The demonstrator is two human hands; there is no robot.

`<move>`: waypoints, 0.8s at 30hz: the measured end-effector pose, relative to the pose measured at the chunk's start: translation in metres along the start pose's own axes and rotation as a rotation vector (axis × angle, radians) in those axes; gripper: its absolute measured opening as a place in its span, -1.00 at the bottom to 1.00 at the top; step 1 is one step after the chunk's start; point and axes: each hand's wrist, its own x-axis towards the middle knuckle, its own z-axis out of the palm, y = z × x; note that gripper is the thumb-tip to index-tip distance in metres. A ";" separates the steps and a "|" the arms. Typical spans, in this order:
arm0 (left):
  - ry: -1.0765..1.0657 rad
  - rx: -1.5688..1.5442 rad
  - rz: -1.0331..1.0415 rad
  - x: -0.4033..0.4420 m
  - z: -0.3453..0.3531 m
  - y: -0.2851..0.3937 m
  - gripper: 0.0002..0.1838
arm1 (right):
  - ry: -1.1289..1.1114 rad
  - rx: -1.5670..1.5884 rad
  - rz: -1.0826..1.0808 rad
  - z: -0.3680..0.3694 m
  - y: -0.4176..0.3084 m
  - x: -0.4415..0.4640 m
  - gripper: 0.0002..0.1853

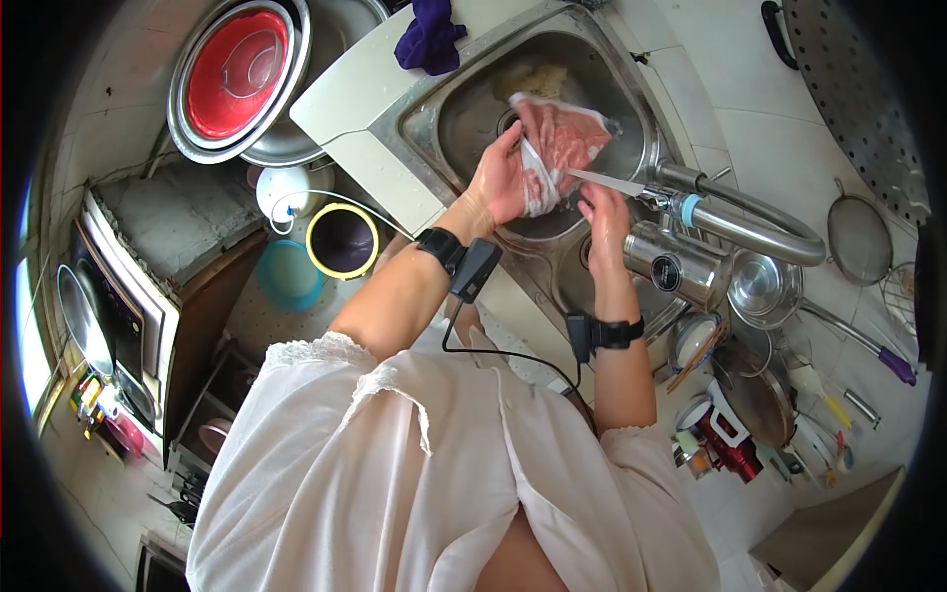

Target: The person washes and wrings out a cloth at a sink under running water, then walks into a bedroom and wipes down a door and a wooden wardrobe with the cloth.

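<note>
A pink and white wet cloth (567, 136) hangs over the large basin of the steel sink (419, 123). My left hand (503, 178) has hold of its lower left part, with some of the cloth bunched by the palm. My right hand (606, 217) is just right of the cloth, below the faucet spout, its fingers apart and holding nothing. Water runs from the faucet (730, 219) onto the cloth between my hands.
A purple cloth (430, 37) lies on the counter's far edge. Right of the sink are a steel pot (681, 264), a strainer (860, 239) and a lidded pan (755, 390). Basins, one holding a red bowl (212, 99), stand at upper left.
</note>
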 end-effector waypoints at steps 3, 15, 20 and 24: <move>0.041 0.028 0.031 -0.008 0.012 -0.007 -0.40 | -0.032 0.182 0.070 0.005 0.002 0.036 -0.51; 0.398 0.492 0.113 0.040 -0.053 0.016 -0.67 | -0.082 -0.197 -0.237 0.085 0.011 0.018 -0.58; 0.522 0.520 0.149 0.032 0.000 -0.011 -0.62 | 0.139 -0.482 -0.557 0.092 0.000 0.010 -0.51; 0.329 0.653 -0.051 0.033 -0.051 0.013 -0.70 | 0.244 -0.646 -0.439 0.071 -0.010 0.038 -0.53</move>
